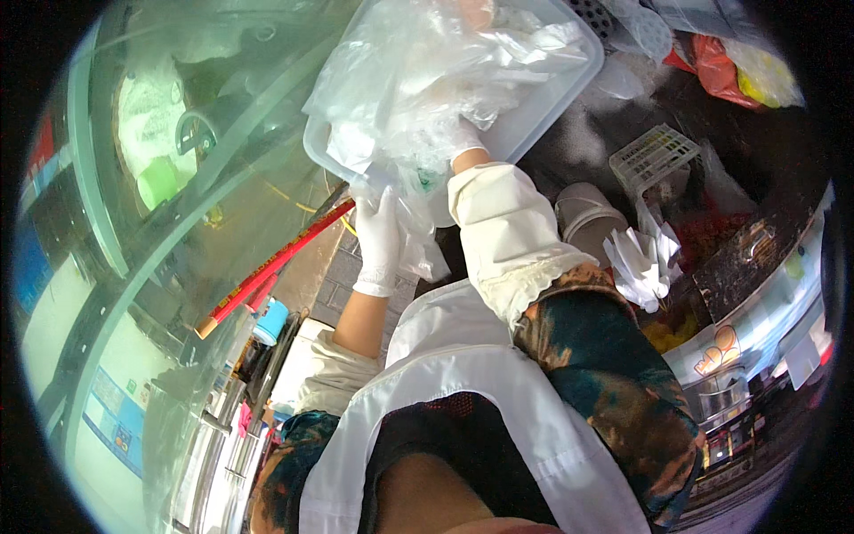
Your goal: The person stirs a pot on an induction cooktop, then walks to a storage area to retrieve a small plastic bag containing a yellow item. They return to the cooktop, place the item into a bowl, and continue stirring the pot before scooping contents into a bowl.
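Clear plastic bags [427,73] fill a translucent plastic tub [560,107] at the top of the view and spill over its near rim. My left hand [378,233], in a white glove, is at the near left corner of the tub against the hanging plastic; its fingertips are partly behind the film. My right hand [469,140], also gloved, reaches into the bags over the near rim, its fingers mostly hidden by plastic. What either hand grips cannot be made out. A red pole [280,260] slants down to the left beside my left hand.
Curved greenish glass [220,173] stands on the left. To the right are a white bucket [590,213], a white plastic basket [654,157], crumpled white plastic [644,267] and red and yellow bags [724,70]. A light blue container [270,322] sits below the red pole.
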